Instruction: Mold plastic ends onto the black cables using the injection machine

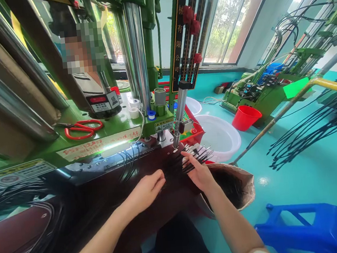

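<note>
My left hand (pixel 151 188) is over the dark table in front of the press, its fingers curled and pressed together. What is in its fingers, if anything, I cannot make out against the dark surface. My right hand (pixel 200 174) grips at a bundle of thin black cables (pixel 176 163) with light metallic ends, its index finger stretched along them. Several black cables (pixel 127 164) hang out of the lit mould (pixel 129 156) at the front edge of the green press (pixel 120 125).
Red-handled scissors (pixel 83 129) lie on the press. Long black cables (pixel 21 244) are heaped at left. A lined bin (pixel 248 182) holding black pieces stands by my right forearm, near a blue stool (pixel 321 223). White tubs (pixel 220 137) and a red bucket (pixel 246 118) stand beyond. Another person is behind the press.
</note>
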Tool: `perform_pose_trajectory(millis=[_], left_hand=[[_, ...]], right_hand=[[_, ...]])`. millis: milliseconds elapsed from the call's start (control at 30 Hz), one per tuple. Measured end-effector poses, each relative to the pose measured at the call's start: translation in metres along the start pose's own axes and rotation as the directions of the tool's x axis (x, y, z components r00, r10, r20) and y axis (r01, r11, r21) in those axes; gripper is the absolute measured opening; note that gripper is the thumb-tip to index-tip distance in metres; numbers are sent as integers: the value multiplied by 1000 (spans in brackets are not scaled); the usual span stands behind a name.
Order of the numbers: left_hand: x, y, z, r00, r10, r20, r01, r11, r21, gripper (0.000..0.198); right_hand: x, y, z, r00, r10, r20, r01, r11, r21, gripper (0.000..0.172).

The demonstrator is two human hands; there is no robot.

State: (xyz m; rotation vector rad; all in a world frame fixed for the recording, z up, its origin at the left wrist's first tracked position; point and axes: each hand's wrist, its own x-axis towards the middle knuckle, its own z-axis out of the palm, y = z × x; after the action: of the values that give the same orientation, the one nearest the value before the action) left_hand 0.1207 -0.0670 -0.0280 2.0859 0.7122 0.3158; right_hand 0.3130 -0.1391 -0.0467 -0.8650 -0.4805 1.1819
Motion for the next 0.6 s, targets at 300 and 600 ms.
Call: perform_pose_trajectory(millis=[300, 600], left_hand=[[-61, 13, 2, 702, 122, 701, 371, 777, -507, 42], [-55, 26, 88, 937, -262, 231, 291, 222, -931, 37]], right_hand=[[-39, 2, 32, 800, 201, 565, 0, 942, -336, 32], [-26, 23, 42, 858, 348, 377, -274, 932, -237, 41]])
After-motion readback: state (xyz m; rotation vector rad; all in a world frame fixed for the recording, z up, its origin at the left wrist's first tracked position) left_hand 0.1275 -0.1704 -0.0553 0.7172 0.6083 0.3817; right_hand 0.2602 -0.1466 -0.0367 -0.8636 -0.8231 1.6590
